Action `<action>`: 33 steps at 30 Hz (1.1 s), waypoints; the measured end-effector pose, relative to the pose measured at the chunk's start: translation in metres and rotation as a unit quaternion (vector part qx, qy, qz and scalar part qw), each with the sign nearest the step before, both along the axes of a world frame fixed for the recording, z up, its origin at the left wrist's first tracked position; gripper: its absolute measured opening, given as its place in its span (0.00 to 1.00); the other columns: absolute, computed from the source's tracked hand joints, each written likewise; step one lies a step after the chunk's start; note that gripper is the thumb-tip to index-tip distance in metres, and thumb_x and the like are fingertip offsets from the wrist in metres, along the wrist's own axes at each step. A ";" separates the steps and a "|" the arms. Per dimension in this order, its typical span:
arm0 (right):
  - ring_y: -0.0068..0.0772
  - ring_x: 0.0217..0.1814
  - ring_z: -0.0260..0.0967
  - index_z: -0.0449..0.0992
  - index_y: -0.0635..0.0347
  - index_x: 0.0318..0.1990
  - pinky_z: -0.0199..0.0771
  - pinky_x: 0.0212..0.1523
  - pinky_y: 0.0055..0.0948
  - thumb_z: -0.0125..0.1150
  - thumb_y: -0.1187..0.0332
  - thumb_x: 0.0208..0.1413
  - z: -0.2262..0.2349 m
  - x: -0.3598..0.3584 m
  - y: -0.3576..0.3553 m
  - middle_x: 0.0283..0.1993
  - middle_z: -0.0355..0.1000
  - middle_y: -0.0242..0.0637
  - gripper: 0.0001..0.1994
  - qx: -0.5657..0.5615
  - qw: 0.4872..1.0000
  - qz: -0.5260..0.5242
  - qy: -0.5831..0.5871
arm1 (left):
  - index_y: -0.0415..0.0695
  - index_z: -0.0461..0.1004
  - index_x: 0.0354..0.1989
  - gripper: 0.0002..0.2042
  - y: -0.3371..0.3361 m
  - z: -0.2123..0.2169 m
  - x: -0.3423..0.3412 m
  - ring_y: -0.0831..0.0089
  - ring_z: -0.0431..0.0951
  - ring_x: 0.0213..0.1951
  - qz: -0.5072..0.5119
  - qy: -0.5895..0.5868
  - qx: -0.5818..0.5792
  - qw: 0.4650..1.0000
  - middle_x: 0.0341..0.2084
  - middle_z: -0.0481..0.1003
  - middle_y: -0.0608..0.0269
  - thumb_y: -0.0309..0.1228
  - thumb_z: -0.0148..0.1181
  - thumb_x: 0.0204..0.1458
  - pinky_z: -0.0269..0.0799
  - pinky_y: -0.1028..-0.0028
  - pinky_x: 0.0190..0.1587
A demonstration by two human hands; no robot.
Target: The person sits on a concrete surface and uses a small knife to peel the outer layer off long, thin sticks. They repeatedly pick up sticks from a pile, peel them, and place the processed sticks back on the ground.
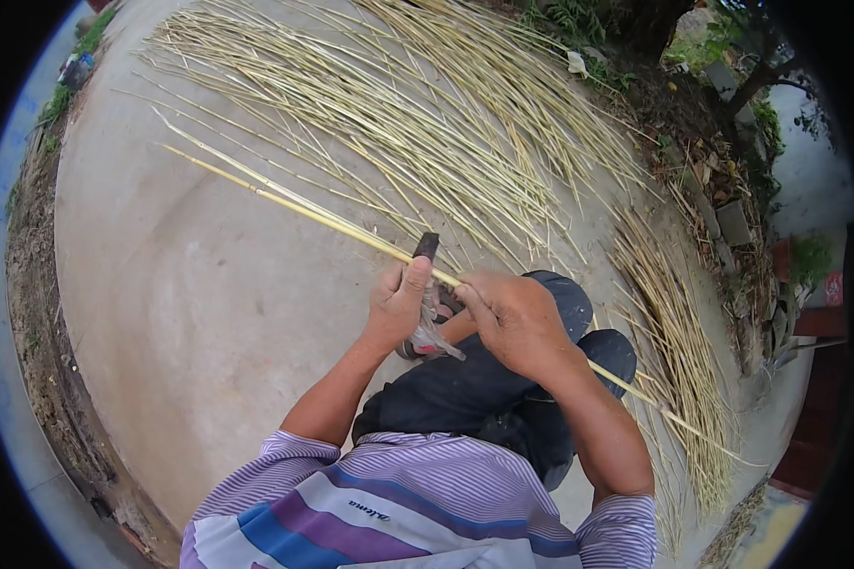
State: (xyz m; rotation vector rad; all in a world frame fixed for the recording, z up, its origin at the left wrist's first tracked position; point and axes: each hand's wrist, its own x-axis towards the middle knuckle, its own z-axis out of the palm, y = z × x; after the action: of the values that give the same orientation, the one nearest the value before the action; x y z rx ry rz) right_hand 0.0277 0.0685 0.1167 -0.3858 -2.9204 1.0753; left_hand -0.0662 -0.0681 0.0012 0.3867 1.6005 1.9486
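A long pale yellow stalk (332,220) runs slantwise across my lap, from the far left to the lower right. My left hand (399,302) is closed around it, thumb on top. From that same fist juts a short, dark, flat-ended piece (427,246), whose kind I cannot make out. Crumpled translucent material (434,339) hangs below the left fingers. My right hand (514,318) grips the stalk just to the right, fingers curled over it. Beyond this hand the stalk's thin end (678,420) passes over my knee and out to the right.
Two broad layers of long cut stalks (380,119) lie on the concrete ground (190,313) ahead. A browner pile of stalks (669,332) lies to my right. Past it are a tree trunk (650,28), dry leaves and blocks. My bent knees (607,356) are close under my right hand.
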 end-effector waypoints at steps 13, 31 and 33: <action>0.55 0.33 0.71 0.74 0.61 0.31 0.70 0.32 0.45 0.56 0.66 0.55 -0.009 0.014 0.007 0.27 0.72 0.48 0.08 0.017 0.999 -0.018 0.021 | 0.41 0.70 0.26 0.22 -0.004 -0.012 -0.034 0.80 0.71 0.18 -0.007 -0.083 0.041 0.996 0.16 0.70 0.65 0.48 0.51 0.62 0.67 0.78 0.20; 0.56 0.32 0.71 0.71 0.59 0.30 0.69 0.32 0.47 0.53 0.64 0.60 0.009 0.025 0.003 0.27 0.71 0.47 0.10 0.078 0.996 -0.046 0.014 | 0.41 0.70 0.29 0.21 0.002 -0.013 -0.030 0.80 0.71 0.19 0.017 -0.043 0.023 0.999 0.17 0.72 0.66 0.48 0.50 0.62 0.66 0.78 0.21; 0.56 0.33 0.70 0.71 0.59 0.30 0.69 0.32 0.48 0.52 0.64 0.60 0.003 0.021 0.000 0.28 0.71 0.47 0.10 0.066 0.996 -0.054 0.028 | 0.41 0.70 0.28 0.22 0.006 -0.011 -0.022 0.80 0.71 0.19 -0.031 -0.016 0.018 0.999 0.17 0.72 0.67 0.49 0.49 0.62 0.66 0.78 0.21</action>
State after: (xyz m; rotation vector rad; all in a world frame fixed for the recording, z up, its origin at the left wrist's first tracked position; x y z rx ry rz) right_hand 0.0486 0.0686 0.1193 -0.4954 -2.8624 0.8610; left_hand -0.0878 -0.0617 -0.0102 0.4122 1.5180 1.9289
